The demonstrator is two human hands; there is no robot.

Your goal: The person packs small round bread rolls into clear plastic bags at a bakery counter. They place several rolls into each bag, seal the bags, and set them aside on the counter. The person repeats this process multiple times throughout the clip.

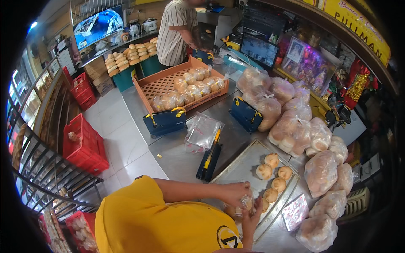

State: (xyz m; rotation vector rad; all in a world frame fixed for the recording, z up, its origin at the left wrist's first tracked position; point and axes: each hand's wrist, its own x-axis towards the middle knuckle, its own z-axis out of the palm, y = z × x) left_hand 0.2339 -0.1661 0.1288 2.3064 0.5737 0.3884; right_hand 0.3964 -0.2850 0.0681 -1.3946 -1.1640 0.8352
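Note:
Both hands meet over the lower part of a metal baking tray [246, 163]. My left hand [235, 193] grips the top of a clear plastic bag with round buns [235, 210] in it. Beside it my right hand [253, 216] touches the bag's right side with spread fingers; whether it grips the plastic, I cannot tell. Several small round buns [278, 184] lie loose on the tray, just right of the hands. A stack of flat clear plastic bags [203, 132] lies farther up the steel table, next to a dark blue bag sealer with a yellow lever [209, 161].
An orange plastic crate [158, 82] holds bagged buns. More blue sealers [166, 122] stand nearby. Filled bread bags [291, 134] line the right side, with a printed packet [295, 212] by the tray. Red crates [85, 142] stand on the floor at left. Another person [175, 31] stands beyond the table.

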